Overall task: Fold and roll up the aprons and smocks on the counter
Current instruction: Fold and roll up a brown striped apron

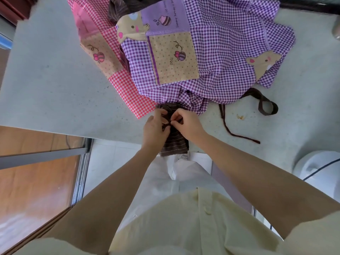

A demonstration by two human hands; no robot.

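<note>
- Just below the near hem of the purple-and-white checked cotton smock (220, 52) lay the brown striped apron (173, 142). It was thin cloth rolled into a narrow bundle on the grey speckled counter (55, 80), and the end farthest from the smock hung off the counter.
- My left hand (156, 126) was curled round the bundle and gripped it. My right hand (187, 122) pinched the brown cloth at the same spot, fingertips meeting those of the left.
- I could not tell whether I was pinching the apron's tie or a fold of the roll.
- I judged this apron nearly finished: it was folded and rolled, and I seemed to be fastening it. A small brown knot (163, 107) showed right against the smock's hem.
- The rest was not yet begun. The purple smock lay spread and rumpled, its tan pockets with bee and bear patches facing up.
- A pink-and-white checked smock (125, 85) stuck out flat from under the purple smock's left side.
- A dark brown cloth (119, 8) lay at the purple smock's far side, partly out of view.
- A loose dark brown strap (265, 105) trailed in a loop to the right of the purple smock's near hem. I could not tell which garment it belonged to.
- The bundle looked tight and even, its pale stripes running across it.
</note>
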